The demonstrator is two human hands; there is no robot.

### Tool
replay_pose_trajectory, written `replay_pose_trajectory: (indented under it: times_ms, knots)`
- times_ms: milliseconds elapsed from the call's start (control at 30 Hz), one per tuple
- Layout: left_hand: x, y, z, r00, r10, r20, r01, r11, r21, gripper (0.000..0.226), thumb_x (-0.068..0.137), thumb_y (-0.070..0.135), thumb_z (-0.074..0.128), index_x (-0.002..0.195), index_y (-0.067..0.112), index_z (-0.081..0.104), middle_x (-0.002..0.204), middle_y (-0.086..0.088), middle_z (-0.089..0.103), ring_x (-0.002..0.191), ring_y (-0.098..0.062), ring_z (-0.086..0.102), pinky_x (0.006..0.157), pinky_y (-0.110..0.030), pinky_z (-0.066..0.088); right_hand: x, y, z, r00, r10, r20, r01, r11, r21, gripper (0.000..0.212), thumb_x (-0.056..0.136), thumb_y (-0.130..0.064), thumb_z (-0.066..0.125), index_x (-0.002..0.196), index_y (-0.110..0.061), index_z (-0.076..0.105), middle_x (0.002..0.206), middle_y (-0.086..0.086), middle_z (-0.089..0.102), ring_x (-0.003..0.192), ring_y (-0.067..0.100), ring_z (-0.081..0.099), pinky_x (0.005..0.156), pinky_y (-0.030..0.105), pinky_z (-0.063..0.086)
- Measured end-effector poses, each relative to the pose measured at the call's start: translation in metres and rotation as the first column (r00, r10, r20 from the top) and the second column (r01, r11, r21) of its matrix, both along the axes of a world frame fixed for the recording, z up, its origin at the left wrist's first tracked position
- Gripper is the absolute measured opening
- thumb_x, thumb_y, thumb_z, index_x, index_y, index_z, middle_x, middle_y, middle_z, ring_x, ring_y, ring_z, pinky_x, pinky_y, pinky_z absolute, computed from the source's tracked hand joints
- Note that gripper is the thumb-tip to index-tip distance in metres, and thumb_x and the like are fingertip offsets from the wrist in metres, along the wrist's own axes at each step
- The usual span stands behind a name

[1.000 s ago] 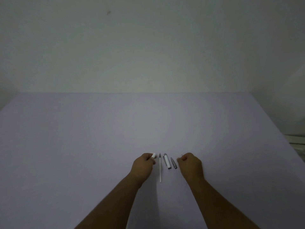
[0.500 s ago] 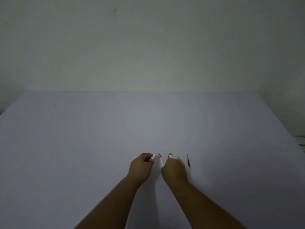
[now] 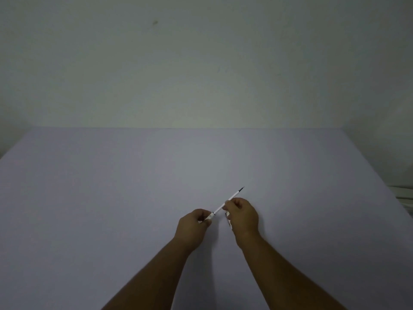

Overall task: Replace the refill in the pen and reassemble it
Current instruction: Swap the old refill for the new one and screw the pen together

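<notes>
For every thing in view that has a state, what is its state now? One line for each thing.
Thin white refill with dark tip: lifted, slanted, tip pointing away, lower end at the barrel's mouth.
Short white pen barrel piece: gripped, mostly hidden.
Left hand: shut on the barrel piece.
Right hand: pinching the refill.

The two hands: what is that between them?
In the head view, a thin white refill spans the gap. Its lower end meets the white pen piece in the left hand; the right hand pinches its middle, dark tip pointing away.

Right hand point(image 3: 242, 214) lifted refill point(image 3: 228, 201) off table, into barrel point(image 3: 209, 216).
</notes>
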State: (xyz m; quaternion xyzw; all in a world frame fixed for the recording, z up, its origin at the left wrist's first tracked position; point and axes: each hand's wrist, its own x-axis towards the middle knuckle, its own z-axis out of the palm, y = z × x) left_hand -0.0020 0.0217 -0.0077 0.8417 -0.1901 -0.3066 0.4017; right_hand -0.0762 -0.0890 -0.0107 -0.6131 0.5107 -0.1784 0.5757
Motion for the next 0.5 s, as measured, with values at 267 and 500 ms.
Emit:
replay_pose_trajectory:
  times_ms: [267,500]
  knots:
    - [-0.005,-0.004,0.006,1.000,-0.015,-0.001,0.015,1.000,-0.023,0.016,0.090,0.020,0.058,0.103,0.019,0.067,0.088,0.011,0.059,0.083,-0.009,0.054,0.068,-0.017,0.040,-0.009,0.002,0.002,0.997,0.073,-0.007,-0.073,0.996,0.048,0.011,0.080,-0.025,0.066,0.078,-0.014,0.070,0.069,-0.002,0.063,0.070,0.018,0.055,0.072,0.039,0.048]
    - [-0.008,-0.006,0.009,0.999,-0.036,0.014,0.036,0.999,-0.021,0.013,0.089,0.020,0.059,0.098,0.022,0.068,0.077,0.021,0.055,0.069,0.002,0.051,0.056,-0.009,0.034,-0.014,-0.010,0.013,0.986,-0.084,0.146,0.066,0.990,0.127,0.019,0.084,-0.019,0.064,0.066,-0.026,0.063,0.065,-0.005,0.060,0.055,0.008,0.050,0.052,0.024,0.041]
